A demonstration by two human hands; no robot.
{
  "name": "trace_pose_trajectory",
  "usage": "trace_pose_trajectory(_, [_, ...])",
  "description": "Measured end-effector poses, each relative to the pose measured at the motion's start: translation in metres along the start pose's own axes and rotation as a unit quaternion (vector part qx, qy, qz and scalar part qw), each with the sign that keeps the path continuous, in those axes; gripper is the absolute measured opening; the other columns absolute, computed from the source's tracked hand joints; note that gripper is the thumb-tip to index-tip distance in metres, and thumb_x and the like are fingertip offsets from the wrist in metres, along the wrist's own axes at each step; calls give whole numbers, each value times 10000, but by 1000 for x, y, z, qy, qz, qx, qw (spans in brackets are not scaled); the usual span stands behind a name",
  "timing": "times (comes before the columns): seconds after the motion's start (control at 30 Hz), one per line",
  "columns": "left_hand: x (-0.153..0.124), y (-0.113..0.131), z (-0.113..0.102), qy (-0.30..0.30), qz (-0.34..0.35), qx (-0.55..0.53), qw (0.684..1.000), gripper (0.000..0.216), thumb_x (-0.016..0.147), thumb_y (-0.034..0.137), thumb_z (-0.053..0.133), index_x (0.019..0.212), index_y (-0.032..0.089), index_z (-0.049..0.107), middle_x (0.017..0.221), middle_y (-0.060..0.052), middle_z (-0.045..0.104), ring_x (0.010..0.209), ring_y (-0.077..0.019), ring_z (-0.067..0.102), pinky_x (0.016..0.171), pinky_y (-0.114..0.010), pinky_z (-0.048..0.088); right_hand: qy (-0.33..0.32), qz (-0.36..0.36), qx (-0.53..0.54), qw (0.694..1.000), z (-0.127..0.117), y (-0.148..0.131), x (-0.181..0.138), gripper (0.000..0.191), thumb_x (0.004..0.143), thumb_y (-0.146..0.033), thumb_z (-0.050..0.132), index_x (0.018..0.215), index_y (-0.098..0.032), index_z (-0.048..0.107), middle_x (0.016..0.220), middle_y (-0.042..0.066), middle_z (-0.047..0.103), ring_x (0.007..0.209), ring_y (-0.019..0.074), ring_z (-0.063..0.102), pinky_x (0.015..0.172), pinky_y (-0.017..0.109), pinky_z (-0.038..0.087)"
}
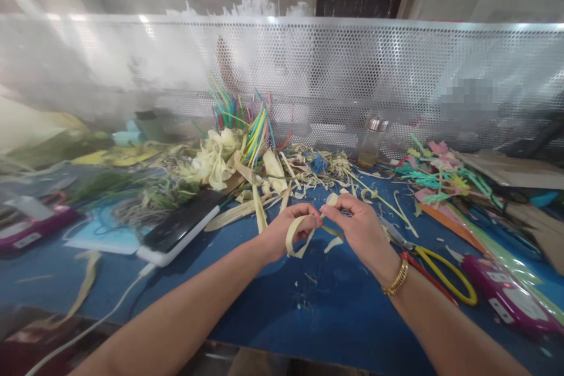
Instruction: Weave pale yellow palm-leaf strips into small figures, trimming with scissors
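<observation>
Over the blue table (282,299) my two hands meet, fingertips pinched close together. My left hand (288,229) is closed on a pale, curled strip of dried husk (291,238), which loops out past its fingers. Pinching the same strip from the other side is my right hand (355,226), with a gold bracelet (397,279) at the wrist. Curled husk ends show between and above the fingers. Whether anything smaller sits in the pinch is hidden. Beside my right wrist lie scissors (445,279) with yellow and red handles.
A heap of pale husk (275,170) and coloured stems (259,129) lies behind my hands. Left are a phone (180,226) with a cable and grey-green strands (150,200). Right are a purple-and-white device (506,294), coloured sprigs (453,176) and a glass bottle (371,141). A perforated panel (282,70) stands behind.
</observation>
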State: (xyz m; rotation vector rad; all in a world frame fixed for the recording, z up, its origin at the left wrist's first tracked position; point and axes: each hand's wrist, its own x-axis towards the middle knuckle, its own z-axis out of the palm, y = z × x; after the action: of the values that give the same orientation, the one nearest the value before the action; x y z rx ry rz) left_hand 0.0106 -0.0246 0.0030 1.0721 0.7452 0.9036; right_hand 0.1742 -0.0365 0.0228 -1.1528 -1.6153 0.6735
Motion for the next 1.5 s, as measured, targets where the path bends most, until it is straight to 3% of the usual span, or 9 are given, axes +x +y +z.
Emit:
trace_pose_trajectory(0.37, [1,-3,-1,-21,24,-14,999,201,570,214,758,587,143,571,523,39,497,468,-49,380,478,-200,270,52,-21,24,998,4,4,-1,296,760,-326,652,552,-197,486,618,-39,439,622,122,426,637,275,332])
trace_pose_trajectory(0.53, [0,-1,-3,-37,5,-40,999,258,627,274,787,796,148,637,644,18,549,562,-63,476,564,-201,356,3,39,81,996,2,5,2,291,777,-411,612,595,-200,528,607,-26,477,608,130,418,616,274,348])
trace_pose_trajectory(0.67, [0,-2,-5,-42,22,-49,998,353,608,254,815,881,168,608,689,27,554,553,-53,472,561,-200,359,18,53,89,994,-1,6,2,308,759,-446,628,605,-199,526,589,-34,447,587,122,384,588,265,333])
trace_pose_trajectory(0.83, [1,-2,-6,-22,16,-36,999,317,641,346,796,790,150,595,615,28,524,514,-51,445,492,-183,314,40,45,15,998,-8,6,4,370,788,-502,596,600,-197,505,570,-36,422,566,119,372,573,273,328])
trace_pose_trajectory(1.0, [2,0,-7,-15,26,-30,999,325,660,386,775,807,140,622,580,22,515,485,-57,429,446,-185,286,145,-38,-95,984,-16,6,8,286,783,-489,617,788,-204,598,751,21,586,700,166,514,689,311,401])
trace_pose_trajectory(1.1, [2,1,-7,-25,6,-35,999,280,648,328,788,774,134,630,604,12,531,508,-55,447,456,-177,294,38,-65,-67,995,-15,1,6,248,847,-448,550,845,-232,672,902,55,652,873,205,569,821,354,413])
trace_pose_trajectory(1.23, [1,0,-4,-26,-19,-35,999,277,611,280,810,726,130,607,626,12,541,510,-43,452,488,-173,319,-110,-24,9,994,-9,-7,1,180,800,-403,621,799,-238,693,917,35,652,905,199,574,858,361,417])
trace_pose_trajectory(1.3, [2,-2,-3,-26,-28,-29,999,292,625,317,800,730,129,602,619,12,534,497,-42,442,469,-171,298,-130,21,66,989,-7,-8,-1,179,757,-398,667,772,-220,662,833,19,636,807,174,573,795,340,441])
trace_pose_trajectory(1.5, [4,-7,-6,-40,-37,-56,997,300,685,360,750,763,138,564,615,16,523,465,-29,395,431,-153,237,-89,144,272,947,-8,-4,2,289,767,-476,646,750,-192,595,678,-10,561,655,119,531,664,269,453])
